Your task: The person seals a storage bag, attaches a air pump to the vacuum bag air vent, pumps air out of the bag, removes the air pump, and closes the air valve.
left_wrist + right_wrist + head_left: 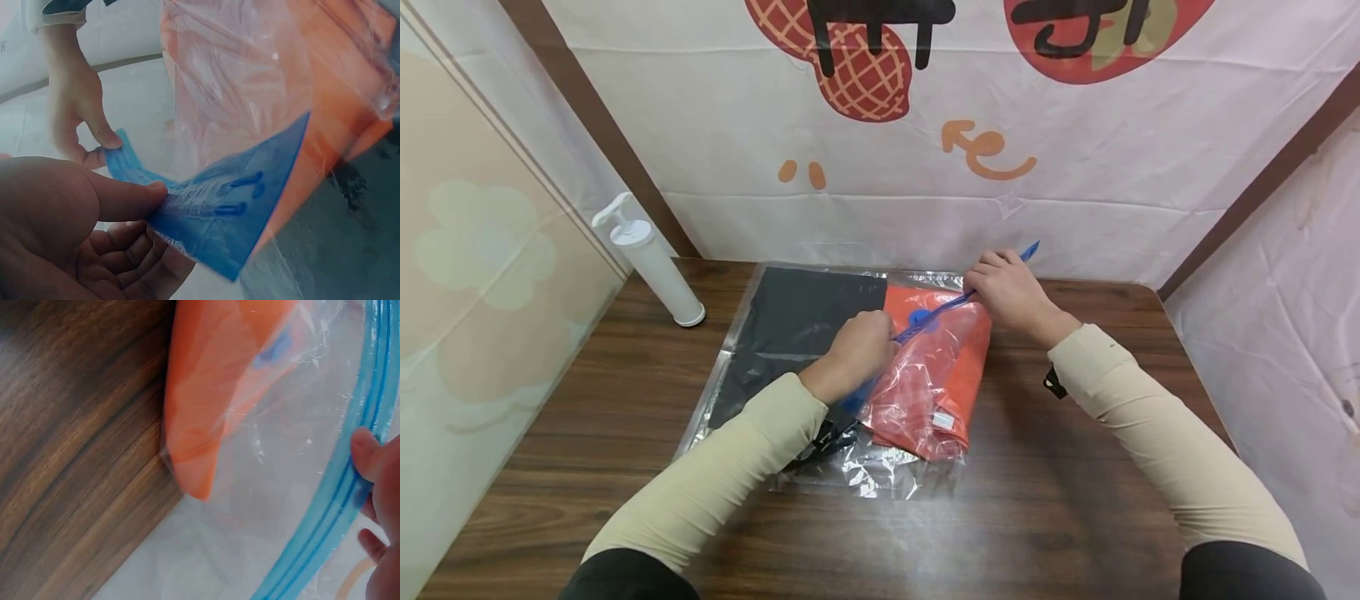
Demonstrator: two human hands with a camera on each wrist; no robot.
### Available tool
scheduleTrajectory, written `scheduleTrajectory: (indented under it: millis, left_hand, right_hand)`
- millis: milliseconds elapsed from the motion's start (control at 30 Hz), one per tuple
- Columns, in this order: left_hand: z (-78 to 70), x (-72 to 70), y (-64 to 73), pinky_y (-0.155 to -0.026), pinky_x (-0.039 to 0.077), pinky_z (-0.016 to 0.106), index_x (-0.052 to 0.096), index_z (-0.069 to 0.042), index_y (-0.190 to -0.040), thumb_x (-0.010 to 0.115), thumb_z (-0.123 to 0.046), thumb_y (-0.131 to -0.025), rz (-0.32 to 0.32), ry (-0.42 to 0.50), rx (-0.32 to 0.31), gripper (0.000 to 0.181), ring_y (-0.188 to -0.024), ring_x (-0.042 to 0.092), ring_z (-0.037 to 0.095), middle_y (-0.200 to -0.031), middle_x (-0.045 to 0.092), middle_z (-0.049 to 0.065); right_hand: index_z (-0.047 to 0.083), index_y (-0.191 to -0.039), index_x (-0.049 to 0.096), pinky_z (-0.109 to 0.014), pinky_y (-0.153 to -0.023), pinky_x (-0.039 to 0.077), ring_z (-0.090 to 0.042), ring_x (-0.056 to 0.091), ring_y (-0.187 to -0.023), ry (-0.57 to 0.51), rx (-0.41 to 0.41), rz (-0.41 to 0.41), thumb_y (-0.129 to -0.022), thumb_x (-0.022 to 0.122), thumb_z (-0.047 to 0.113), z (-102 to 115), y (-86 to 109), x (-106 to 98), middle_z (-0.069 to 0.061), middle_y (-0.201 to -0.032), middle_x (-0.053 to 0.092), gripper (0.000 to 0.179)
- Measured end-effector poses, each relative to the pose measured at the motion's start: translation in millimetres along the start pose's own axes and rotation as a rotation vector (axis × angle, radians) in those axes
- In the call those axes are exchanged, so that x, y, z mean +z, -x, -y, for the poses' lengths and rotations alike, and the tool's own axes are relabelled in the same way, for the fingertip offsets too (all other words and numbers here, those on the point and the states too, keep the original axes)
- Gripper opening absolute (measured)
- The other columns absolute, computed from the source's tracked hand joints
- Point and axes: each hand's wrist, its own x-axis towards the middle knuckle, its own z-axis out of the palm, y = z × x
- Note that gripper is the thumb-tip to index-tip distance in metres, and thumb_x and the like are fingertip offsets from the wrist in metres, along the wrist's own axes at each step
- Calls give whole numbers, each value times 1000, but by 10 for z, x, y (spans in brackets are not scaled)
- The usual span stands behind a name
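Note:
A clear plastic storage bag [880, 477] with a blue zip strip [936, 317] lies on the table. Through the film show a folded black cloth [808, 321] and a folded orange cloth [976, 350], beside a round blue valve [919, 316]. My left hand [859, 350] pinches the strip between thumb and fingers; the left wrist view shows the strip's flat blue end [250, 194] beyond the thumb. Farther right along the strip, my right hand [1006, 287] pinches it too. In the right wrist view, the ridged strip [340, 494] curves past the right thumb.
A white hand pump [658, 271] stands at the table's back left. Behind the brown wooden table [1075, 500] hangs a printed white cloth [722, 125], and more printed cloth hangs on both sides.

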Motion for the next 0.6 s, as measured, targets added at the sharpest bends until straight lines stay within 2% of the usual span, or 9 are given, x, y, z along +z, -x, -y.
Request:
scheduleTrajectory:
  millis: [167,367,467,600]
  left_hand:
    - [-11,11,5,-54,41,30,64,-10,-64,69,-13,-96,9,-4,-19,32,-58,54,15,-60,60,1]
    - [-2,21,7,-53,40,30,60,-12,-59,69,-11,-95,3,-7,-9,36,-57,52,15,-58,60,0]
    - [-4,25,8,-53,39,30,59,-12,-59,68,-11,-94,-3,-5,-3,37,-57,51,15,-58,59,0]
    - [-8,27,6,-54,39,30,58,-12,-59,68,-12,-95,-5,-2,4,37,-57,52,15,-59,59,1]
  right_hand:
    - [13,-90,71,-51,-98,40,-29,57,-98,-92,-3,-15,-90,75,8,-7,21,-26,-5,-93,71,7]
    - [12,-97,71,-51,-94,42,-28,55,-102,-175,-25,-14,-88,80,9,15,34,-4,-5,-98,69,13]
    - [10,-97,70,-49,-94,42,-28,55,-102,-168,-12,-22,-90,77,6,34,26,44,-5,-98,69,10]
    - [8,-95,69,-49,-95,42,-28,56,-100,-88,-16,-27,-93,71,3,47,15,99,-7,-98,69,6]
